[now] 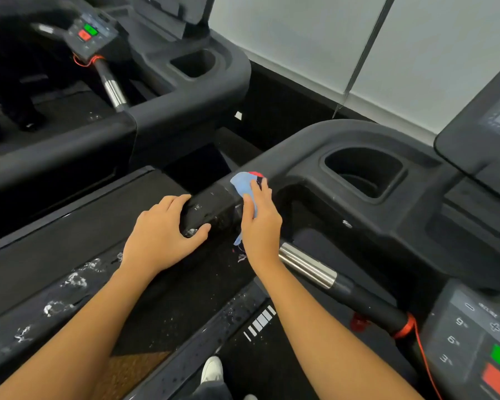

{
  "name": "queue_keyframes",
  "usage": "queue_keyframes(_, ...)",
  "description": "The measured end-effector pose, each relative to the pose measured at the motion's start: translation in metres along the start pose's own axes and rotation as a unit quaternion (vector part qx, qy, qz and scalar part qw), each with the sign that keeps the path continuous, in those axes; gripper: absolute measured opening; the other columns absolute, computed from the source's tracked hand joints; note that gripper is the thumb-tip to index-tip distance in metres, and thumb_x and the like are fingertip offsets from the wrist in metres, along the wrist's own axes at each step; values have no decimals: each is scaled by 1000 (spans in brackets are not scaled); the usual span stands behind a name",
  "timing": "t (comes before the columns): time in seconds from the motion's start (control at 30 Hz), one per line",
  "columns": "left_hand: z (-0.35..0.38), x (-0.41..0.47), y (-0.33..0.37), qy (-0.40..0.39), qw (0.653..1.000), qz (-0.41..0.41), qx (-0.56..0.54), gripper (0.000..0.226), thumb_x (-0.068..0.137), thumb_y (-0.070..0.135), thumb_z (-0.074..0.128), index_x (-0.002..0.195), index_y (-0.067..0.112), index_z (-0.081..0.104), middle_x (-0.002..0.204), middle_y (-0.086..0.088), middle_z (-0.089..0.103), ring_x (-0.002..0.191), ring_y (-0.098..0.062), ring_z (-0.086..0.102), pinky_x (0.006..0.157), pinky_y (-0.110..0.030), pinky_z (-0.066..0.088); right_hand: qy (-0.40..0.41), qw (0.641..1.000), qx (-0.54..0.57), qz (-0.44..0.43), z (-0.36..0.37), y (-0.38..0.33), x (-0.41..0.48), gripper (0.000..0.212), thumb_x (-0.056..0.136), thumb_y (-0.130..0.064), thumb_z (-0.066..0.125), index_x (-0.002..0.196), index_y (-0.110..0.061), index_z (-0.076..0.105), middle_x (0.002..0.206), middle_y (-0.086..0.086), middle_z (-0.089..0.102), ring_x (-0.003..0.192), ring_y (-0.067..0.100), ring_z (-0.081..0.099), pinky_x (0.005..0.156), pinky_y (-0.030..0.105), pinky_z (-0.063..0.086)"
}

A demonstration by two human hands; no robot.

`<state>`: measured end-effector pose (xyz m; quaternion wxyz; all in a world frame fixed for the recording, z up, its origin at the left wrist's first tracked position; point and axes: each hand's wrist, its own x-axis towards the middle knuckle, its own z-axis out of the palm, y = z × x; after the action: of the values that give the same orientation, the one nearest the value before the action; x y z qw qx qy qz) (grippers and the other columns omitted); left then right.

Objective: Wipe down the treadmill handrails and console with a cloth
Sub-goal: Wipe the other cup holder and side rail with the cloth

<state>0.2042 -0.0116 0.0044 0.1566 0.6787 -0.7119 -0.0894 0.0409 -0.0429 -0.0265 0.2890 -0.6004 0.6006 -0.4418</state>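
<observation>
The right hand is laid flat on a light blue cloth, fingers together and extended, so that the cloth is pressed against the black handrail where the rail meets the corner of the console housing. Part of the cloth is exposed beyond the fingertips, with a red patch at its far edge; a narrow tail of it hangs below the heel of the hand. The left hand is closed around the same handrail just beside the right hand, with the thumb hooked under the near side and the fingers curled over the top; white flecks are seen on the rail surface between the two hands. Both forearms are bare.

Below the right wrist, a chrome grip sensor is carried on a black bar that runs toward the control keypad at the lower right edge of the console, where green and red buttons are shown. An orange safety cord is wound around that bar. A cup holder recess is set in the housing beyond the right hand. White residue is spread along the side rail of the deck at lower left. A white shoe is seen on the belt at the bottom edge. A second treadmill stands at upper left.
</observation>
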Motion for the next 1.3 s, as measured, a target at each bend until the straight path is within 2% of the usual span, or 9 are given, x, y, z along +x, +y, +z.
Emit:
queue_keyframes(0.13,1,-1,0,11,1000,-1,-1,87,69,72,32,133,15,43,125,0,53,109,-20,54,92,-39,45,77,994,30,71,-6,6,23,43,101,-19,39,143,-11,36,152,12,30,137,28,33,103,20,28)
queue_keyframes(0.23,1,0,1,13,1000,-1,-1,83,70,70,36,133,15,43,125,-1,53,109,-20,54,93,-39,44,64,992,21,102,-1,5,17,45,102,-20,35,146,-13,29,153,13,27,134,28,38,100,19,30)
queue_keyframes(0.43,2,0,1,9,1000,-5,5,78,73,64,44,135,16,41,127,-3,52,110,-21,53,93,-40,43,19,998,9,51,14,3,-12,45,101,-20,37,145,-11,32,148,19,35,130,31,44,101,40,44)
queue_keyframes(0.63,3,-1,1,9,1000,-6,7,77,74,64,44,134,15,42,127,-3,52,110,-23,53,92,-40,44,79,984,16,161,-11,14,33,35,101,-16,34,130,-3,49,113,17,62,106,24,60,71,7,40)
queue_keyframes(0.77,3,0,2,7,1000,-9,3,79,72,64,44,135,16,41,128,-3,51,110,-23,53,93,-41,44,68,976,65,198,-6,3,23,42,102,-18,32,142,-7,37,117,17,61,109,23,57,79,16,40)
queue_keyframes(0.87,3,0,2,12,1000,-9,3,78,73,64,44,134,15,42,128,-4,51,109,-24,53,92,-41,44,45,974,87,205,1,-4,7,45,102,-18,31,147,-11,27,122,16,58,112,22,56,73,9,36)
queue_keyframes(1.0,4,-1,3,23,1000,-1,9,77,73,63,44,133,14,43,126,-5,53,109,-25,54,91,-41,42,62,962,99,248,-2,-8,22,40,101,-16,30,137,-1,41,113,14,61,96,19,59,66,7,41)
queue_keyframes(1.1,3,-2,3,24,1000,1,8,81,72,68,39,133,14,43,125,-4,53,108,-24,54,92,-40,42,94,929,178,311,-10,-2,38,35,101,-17,31,123,-1,53,112,9,59,98,16,56,78,22,43)
queue_keyframes(1.3,3,-1,2,21,1000,5,10,84,70,69,35,133,14,43,125,-4,52,109,-24,54,92,-41,43,65,923,196,324,-10,-11,25,38,102,-21,30,129,-7,51,121,9,58,106,18,55,82,24,41)
